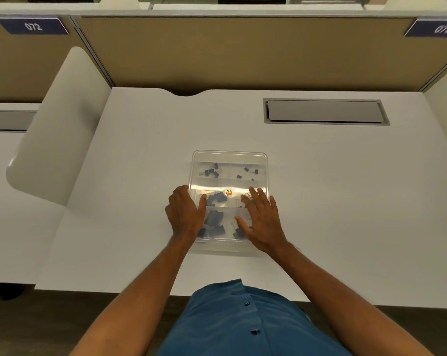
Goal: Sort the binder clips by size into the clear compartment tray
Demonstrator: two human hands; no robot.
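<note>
Both hands lie flat, fingers relaxed, left hand (185,211) and right hand (262,218) on our clear tray (230,156), light, slick plastic best held by its side rims, binder clips (214,219) between them.

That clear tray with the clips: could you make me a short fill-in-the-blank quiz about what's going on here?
1. The clear tray sits on a ____ desk.
2. Both hands, left and right, rest on the ____.
3. The smallest binder clips lie in the ____ row.
4. The shirt is ____.

Missing words: white; tray; far; blue
</note>
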